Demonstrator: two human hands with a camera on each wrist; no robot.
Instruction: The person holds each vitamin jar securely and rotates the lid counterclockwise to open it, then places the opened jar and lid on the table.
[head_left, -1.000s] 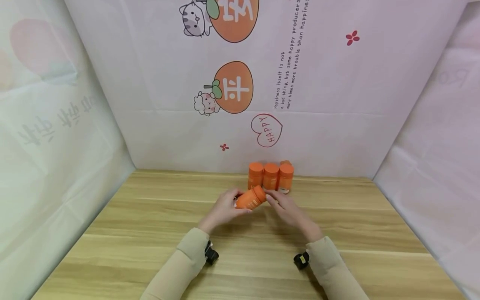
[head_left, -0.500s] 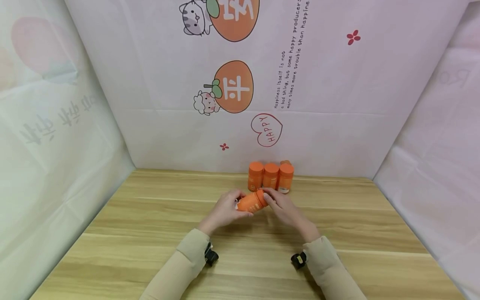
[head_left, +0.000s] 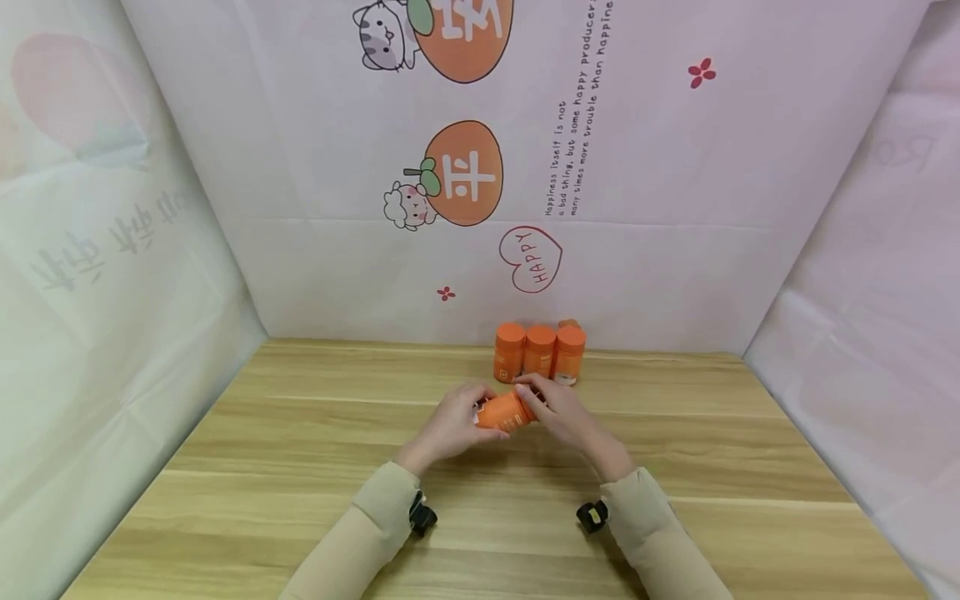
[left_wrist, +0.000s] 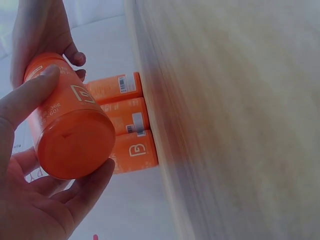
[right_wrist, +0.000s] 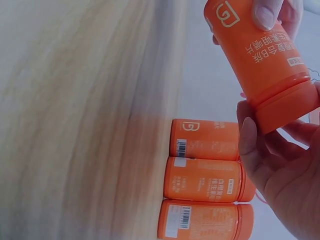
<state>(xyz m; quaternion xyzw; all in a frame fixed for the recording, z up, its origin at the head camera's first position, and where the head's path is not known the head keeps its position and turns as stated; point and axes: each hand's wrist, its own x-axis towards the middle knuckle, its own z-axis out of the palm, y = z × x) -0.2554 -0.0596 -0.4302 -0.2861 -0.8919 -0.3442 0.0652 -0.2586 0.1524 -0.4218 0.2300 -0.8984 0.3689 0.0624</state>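
Note:
An orange vitamin bottle (head_left: 501, 412) is held tilted over the table, its cap end toward the right. My left hand (head_left: 452, 423) grips the body, thumb on one side and fingers on the other; its base (left_wrist: 77, 145) faces the left wrist view. At the other end my right hand (head_left: 567, 418) holds the orange cap (right_wrist: 287, 107), thumb and fingers curled about its edge. In the right wrist view, white lettering shows on the bottle's side. Just beyond the hands, three matching orange bottles (head_left: 539, 353) stand upright side by side.
The wood-grain table (head_left: 337, 400) meets a white printed backdrop (head_left: 637, 275) right behind the row of bottles. White sheets (head_left: 862, 333) close off both sides. A small black camera (head_left: 592, 517) is worn at each wrist.
The right hand has moved from the cap's edge to farther round the cap. The held bottle has lowered slightly toward the person and tipped nearer to level. The standing bottles have stayed put.

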